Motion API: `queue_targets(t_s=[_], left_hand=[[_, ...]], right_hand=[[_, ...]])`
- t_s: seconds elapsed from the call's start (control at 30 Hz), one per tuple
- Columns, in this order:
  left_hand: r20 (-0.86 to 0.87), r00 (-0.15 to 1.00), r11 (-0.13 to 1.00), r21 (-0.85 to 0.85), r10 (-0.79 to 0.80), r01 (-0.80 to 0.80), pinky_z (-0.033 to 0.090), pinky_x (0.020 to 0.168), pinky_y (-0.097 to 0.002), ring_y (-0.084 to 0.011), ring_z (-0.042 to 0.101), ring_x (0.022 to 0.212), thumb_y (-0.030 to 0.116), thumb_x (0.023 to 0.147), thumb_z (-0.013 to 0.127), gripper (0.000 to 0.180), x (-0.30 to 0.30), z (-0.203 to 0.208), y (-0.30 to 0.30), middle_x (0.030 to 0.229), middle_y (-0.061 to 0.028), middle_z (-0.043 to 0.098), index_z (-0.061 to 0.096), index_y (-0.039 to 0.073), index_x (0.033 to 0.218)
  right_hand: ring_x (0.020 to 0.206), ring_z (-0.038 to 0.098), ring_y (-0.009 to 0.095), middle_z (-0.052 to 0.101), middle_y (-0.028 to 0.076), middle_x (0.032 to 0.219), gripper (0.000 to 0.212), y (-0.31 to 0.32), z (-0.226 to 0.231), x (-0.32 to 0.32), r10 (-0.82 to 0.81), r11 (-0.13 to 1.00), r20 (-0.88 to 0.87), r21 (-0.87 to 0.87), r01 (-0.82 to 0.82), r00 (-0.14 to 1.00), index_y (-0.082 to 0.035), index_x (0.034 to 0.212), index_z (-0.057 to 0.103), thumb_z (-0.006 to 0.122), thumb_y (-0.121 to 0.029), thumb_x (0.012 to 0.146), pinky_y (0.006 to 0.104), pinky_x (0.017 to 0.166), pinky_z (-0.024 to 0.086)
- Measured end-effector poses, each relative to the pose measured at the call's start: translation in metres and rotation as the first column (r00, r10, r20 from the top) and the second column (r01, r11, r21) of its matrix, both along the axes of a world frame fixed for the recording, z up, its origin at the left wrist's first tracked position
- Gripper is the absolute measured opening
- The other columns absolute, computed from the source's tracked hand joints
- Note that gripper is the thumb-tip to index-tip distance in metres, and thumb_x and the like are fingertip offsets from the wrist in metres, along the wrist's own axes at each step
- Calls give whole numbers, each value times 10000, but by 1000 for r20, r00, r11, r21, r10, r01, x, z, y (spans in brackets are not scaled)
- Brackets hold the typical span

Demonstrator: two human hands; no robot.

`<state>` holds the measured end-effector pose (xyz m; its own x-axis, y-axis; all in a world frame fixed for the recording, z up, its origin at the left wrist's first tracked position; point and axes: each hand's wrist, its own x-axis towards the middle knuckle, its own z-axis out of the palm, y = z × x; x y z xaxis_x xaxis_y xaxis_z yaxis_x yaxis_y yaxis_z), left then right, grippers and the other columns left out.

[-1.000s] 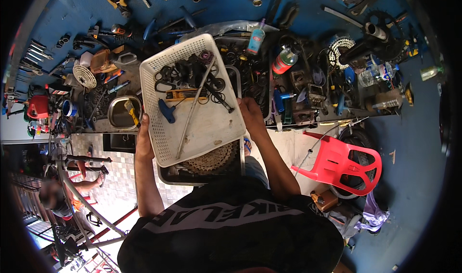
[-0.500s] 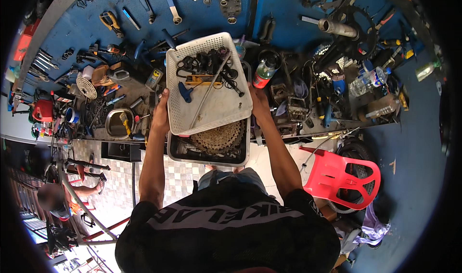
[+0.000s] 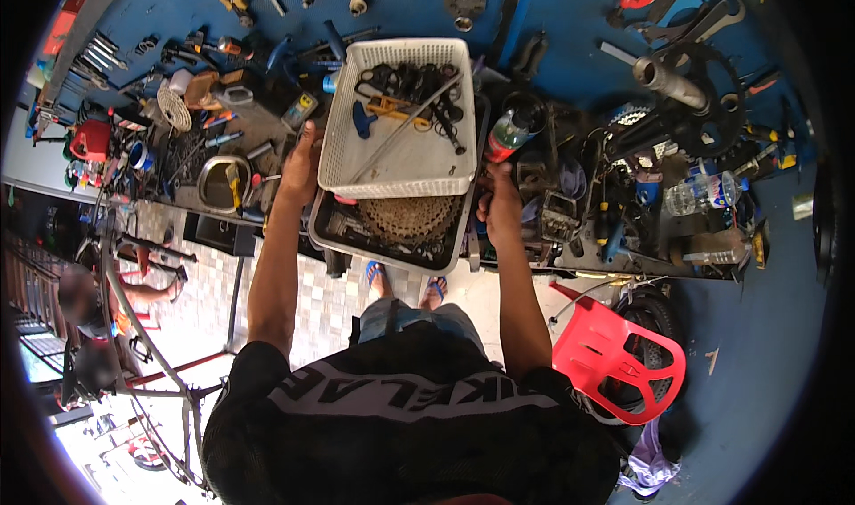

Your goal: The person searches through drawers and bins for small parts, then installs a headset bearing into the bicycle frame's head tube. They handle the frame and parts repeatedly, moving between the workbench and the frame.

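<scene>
A white perforated plastic basket [image 3: 392,162] sits on a grey tray [image 3: 392,254], overlapping its far part. In the basket lie black bike parts [image 3: 405,86], a blue-handled tool [image 3: 362,120], a yellow tool [image 3: 392,109] and a thin metal rod [image 3: 401,131]. A large dirty cassette [image 3: 401,218] shows in the tray's near part, among small dark parts. My left hand [image 3: 301,165] is beside the basket's left wall, fingers stretched and open. Off the basket's right side, my right hand [image 3: 502,204] has loosely bent fingers close to the tray's rim, with nothing seen in them.
Tools and parts crowd the workbench on both sides. A bottle with a red label [image 3: 508,135] stands right of the basket, and a clear bottle [image 3: 704,193] lies farther right. A metal bowl [image 3: 223,184] is at left. A red chair [image 3: 614,354] stands behind at right.
The white basket has gone from between my hands onto the grey tray. My right hand has come away from its side; my left hand has loosened. The view has shifted.
</scene>
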<state>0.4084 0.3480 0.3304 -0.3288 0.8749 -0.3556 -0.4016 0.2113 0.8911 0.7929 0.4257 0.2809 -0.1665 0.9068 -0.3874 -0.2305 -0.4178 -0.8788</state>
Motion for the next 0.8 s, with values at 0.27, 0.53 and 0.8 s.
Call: queue_targets(t_s=[0.27, 0.53, 0.8], left_hand=[[-650, 635, 907, 332, 418, -258, 496, 946, -310, -123, 633, 1076, 303, 1062, 716, 377, 48, 80, -103, 1147, -35, 719, 715, 19, 1310], [-888, 394, 919, 338, 240, 204, 549, 880, -386, -252, 660, 1064, 102, 737, 950, 432, 169, 141, -177, 1139, -55, 691, 809, 140, 1145], [-918, 180, 935, 342, 353, -91, 527, 938, -430, -288, 606, 1106, 154, 747, 924, 307, 170, 111, -336, 1174, -30, 670, 803, 130, 1028]], right_hand=[[1149, 702, 330, 673, 244, 1354, 1007, -65, 67, 46, -31, 987, -689, -136, -87, 724, -36, 1562, 461, 366, -857, 986, 427, 912, 610], [1415, 551, 366, 580, 213, 1506, 1026, -134, 122, -24, 361, 892, -837, 180, -415, 411, -76, 1648, 364, 257, -863, 998, 470, 1161, 449], [1394, 531, 291, 561, 186, 1512, 1099, -275, 141, -122, 658, 633, -659, 224, -741, 363, -81, 1665, 329, 256, -918, 956, 412, 1175, 400]])
